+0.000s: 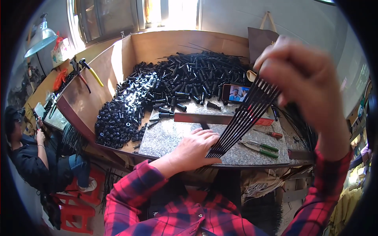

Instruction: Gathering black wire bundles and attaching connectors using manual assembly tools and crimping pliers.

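Observation:
A fan of thin black ribs (247, 112), like part of an umbrella frame, slants from the bench edge up to the right. My left hand (193, 148) is closed around its lower end, palm down over the stone-look board (161, 135). Higher up and nearer to me, my right hand (301, 74) is curled at the ribs' upper end; it is blurred, and its fingers partly hide the tips. Under the ribs, to the right, lie green-handled pliers (263, 149) and a red-handled screwdriver (273, 134). A long red-brown bar (197, 118) lies behind my left hand.
Heaps of black cylindrical plastic parts (185, 78) cover the bench's back and left. A phone (235, 93) stands behind the bar. A hammer (91, 72) hangs on the left wooden wall (84, 100). Beyond it sits a co-worker (31, 157), near red stools (78, 214).

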Tool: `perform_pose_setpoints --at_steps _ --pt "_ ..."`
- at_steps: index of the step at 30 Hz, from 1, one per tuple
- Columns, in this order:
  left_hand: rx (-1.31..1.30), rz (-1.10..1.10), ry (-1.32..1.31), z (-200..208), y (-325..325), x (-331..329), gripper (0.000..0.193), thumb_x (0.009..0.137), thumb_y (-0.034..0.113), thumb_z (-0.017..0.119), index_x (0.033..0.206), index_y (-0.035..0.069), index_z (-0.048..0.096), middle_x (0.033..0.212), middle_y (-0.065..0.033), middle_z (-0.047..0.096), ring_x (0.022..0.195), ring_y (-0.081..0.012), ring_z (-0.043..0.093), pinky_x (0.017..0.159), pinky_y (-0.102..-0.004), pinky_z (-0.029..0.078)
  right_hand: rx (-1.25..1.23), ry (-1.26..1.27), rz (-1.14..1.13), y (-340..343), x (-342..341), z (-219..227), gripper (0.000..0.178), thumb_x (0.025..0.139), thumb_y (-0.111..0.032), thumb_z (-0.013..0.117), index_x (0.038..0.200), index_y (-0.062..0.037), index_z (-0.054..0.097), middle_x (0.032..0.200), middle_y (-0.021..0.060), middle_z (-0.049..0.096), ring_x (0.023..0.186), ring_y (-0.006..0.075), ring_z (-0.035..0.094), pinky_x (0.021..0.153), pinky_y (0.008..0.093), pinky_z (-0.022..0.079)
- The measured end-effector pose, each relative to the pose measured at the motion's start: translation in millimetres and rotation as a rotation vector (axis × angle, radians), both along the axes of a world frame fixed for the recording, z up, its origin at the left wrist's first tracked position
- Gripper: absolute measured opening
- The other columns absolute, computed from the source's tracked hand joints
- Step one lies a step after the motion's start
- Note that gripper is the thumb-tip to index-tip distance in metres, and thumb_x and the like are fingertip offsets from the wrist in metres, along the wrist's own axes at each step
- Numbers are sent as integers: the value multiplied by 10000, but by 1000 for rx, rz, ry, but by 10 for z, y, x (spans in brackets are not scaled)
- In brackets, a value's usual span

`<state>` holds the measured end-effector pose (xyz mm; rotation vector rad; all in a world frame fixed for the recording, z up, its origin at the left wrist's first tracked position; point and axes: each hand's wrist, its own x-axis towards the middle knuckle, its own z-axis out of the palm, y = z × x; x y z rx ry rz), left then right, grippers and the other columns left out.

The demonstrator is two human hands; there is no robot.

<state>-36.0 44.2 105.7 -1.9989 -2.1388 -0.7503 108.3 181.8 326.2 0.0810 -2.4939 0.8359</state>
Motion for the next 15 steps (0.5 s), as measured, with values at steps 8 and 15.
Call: perform_pose_setpoints --at_steps 8,15 --pt "-12 -81 -562 607 -3 172 244 799 263 701 854 31 648 631 -144 604 560 -255 594 554 -345 460 -59 406 -43 118 -49 514 296 870 -271 635 971 7 640 759 9 605 592 59 553 469 193 463" --pt "488 247 -1327 -185 -240 -290 159 849 171 679 896 24 642 803 -51 667 676 -119 639 536 -230 481 -312 203 86 385 -376 -922 178 885 -134 602 1036 -40 600 994 70 608 801 140 599 742 267 494"
